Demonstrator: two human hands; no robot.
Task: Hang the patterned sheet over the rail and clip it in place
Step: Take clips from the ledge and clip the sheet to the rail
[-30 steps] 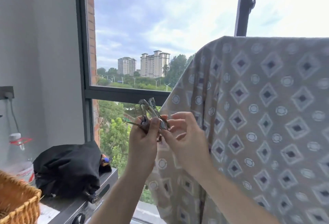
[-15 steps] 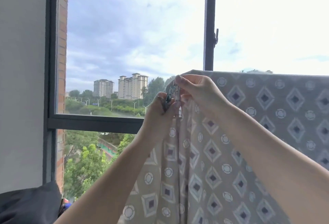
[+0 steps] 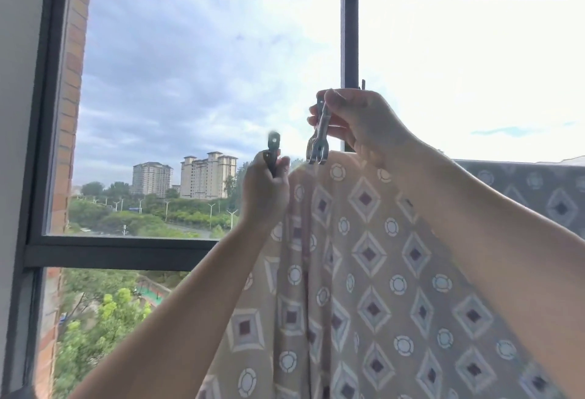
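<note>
Hanging across most of the right and lower view, the patterned sheet (image 3: 373, 272), tan with diamonds and circles, already drapes over a rail you cannot see beneath its top fold. Behind it a large dark-framed window (image 3: 349, 50) shows cloudy sky, distant towers and green trees; a brick edge runs down the left. Your right hand (image 3: 361, 120) is raised at the sheet's upper left corner, fingers closed around a metal clip (image 3: 319, 135) whose forked end sits just at the fabric's top edge. Your left hand (image 3: 269, 189), beside the sheet's left border, is curled around a second metal clip (image 3: 273, 151), held upright. To clip well, squeeze the right clip fully apart, seat it over both the cloth and the rail, then release and tug gently.
</note>
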